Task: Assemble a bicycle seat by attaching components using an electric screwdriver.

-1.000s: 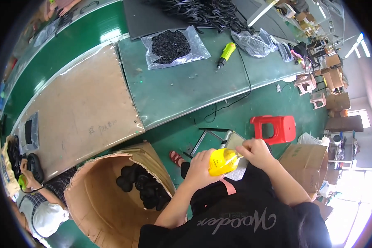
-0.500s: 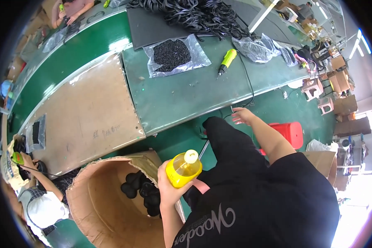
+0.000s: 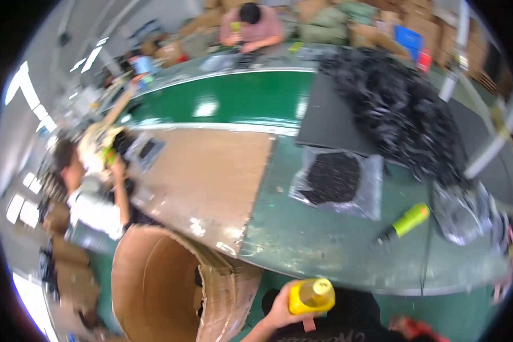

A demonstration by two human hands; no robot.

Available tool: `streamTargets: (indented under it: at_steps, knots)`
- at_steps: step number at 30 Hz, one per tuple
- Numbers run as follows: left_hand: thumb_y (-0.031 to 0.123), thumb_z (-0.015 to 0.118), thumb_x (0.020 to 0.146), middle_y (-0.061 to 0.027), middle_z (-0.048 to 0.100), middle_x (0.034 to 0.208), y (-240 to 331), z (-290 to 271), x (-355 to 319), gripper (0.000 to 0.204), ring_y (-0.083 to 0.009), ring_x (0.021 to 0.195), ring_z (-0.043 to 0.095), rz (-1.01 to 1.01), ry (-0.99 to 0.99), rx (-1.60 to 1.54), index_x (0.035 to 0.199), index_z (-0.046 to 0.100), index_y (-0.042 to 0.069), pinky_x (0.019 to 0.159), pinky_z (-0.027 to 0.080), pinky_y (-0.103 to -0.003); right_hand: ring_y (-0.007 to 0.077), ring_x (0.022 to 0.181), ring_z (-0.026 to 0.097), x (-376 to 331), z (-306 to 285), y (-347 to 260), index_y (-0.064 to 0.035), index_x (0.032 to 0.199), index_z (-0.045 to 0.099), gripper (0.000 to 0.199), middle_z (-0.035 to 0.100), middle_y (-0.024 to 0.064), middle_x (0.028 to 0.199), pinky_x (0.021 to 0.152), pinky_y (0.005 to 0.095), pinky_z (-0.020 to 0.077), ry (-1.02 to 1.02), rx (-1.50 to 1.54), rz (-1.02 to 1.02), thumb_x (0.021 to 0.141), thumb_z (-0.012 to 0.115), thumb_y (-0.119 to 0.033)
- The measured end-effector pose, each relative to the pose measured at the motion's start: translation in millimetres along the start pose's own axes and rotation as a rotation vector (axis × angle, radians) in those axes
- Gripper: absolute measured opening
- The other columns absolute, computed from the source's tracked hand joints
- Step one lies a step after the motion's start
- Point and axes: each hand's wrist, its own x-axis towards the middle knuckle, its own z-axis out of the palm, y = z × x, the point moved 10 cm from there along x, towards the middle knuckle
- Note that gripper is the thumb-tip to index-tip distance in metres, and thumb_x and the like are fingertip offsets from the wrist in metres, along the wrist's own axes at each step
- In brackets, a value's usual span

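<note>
My left hand point(image 3: 277, 312) grips a yellow bottle point(image 3: 312, 296) with an open round mouth, held upright just below the near edge of the grey-green table point(image 3: 325, 245). The bottle is beside the torn flap of a large cardboard box point(image 3: 159, 285). My right hand does not show in the picture. My dark clothing fills the lower edge under the bottle.
On the table lie a clear bag of black parts point(image 3: 333, 179), a green-and-black hand tool point(image 3: 407, 221) with a cable, a black mat point(image 3: 330, 119) and a heap of black parts point(image 3: 399, 114). A brown board point(image 3: 211, 176) and green belt point(image 3: 233, 105) lie beyond. A person point(image 3: 91, 188) sits left, another point(image 3: 251, 25) far across.
The view has swung up over the table. My right hand, which reached toward the table edge, has left the picture. The left hand still holds the yellow bottle.
</note>
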Motion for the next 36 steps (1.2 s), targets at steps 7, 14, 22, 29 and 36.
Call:
streamTargets:
  at_steps: [7,14,22,29,36]
  knots:
    - [0.024,0.082,0.062,-0.0124,0.045,0.125,-2,74,21,0.085,-0.0246,0.118,0.045,0.146,-0.082,0.171,0.131,0.036,0.004,0.101,0.034,-0.036,0.0239,0.062,0.063,169,-12,-80,-0.0031,0.078,0.065,0.026,0.065,0.0090,0.067,0.054,0.0360,0.0506,-0.009,0.095,-0.348,0.088,0.050,-0.021]
    - [0.022,0.083,0.063,-0.0106,0.043,0.128,-5,86,15,0.092,-0.0197,0.120,0.042,0.141,0.014,0.057,0.135,0.029,0.001,0.104,0.033,-0.034,0.0240,0.061,0.063,147,46,-89,-0.0029,0.077,0.065,0.025,0.065,0.0085,0.067,0.054,0.0352,0.0505,-0.151,0.235,-0.387,0.088,0.051,-0.021]
    - [0.023,0.085,0.059,-0.0122,0.042,0.129,-4,54,62,0.097,-0.0215,0.122,0.041,0.094,0.048,0.132,0.134,0.029,-0.002,0.103,0.032,-0.036,0.0240,0.061,0.063,150,127,-109,-0.0026,0.077,0.065,0.025,0.066,0.0080,0.066,0.054,0.0344,0.0504,-0.445,0.428,-0.398,0.088,0.051,-0.020]
    - [0.023,0.086,0.059,-0.0128,0.040,0.131,-19,39,122,0.102,-0.0218,0.124,0.040,-0.159,0.142,-0.076,0.137,0.024,-0.001,0.104,0.031,-0.037,0.0241,0.061,0.063,135,159,-147,-0.0024,0.076,0.065,0.025,0.066,0.0076,0.066,0.054,0.0337,0.0504,-0.724,0.650,-0.405,0.088,0.052,-0.020]
    - [0.024,0.084,0.062,-0.0120,0.044,0.128,7,61,148,0.092,-0.0224,0.121,0.042,-0.040,-0.016,0.274,0.134,0.032,0.002,0.103,0.032,-0.035,0.0242,0.060,0.063,137,83,-85,-0.0021,0.076,0.065,0.025,0.066,0.0072,0.066,0.053,0.0330,0.0503,-0.712,0.766,-0.296,0.087,0.052,-0.020]
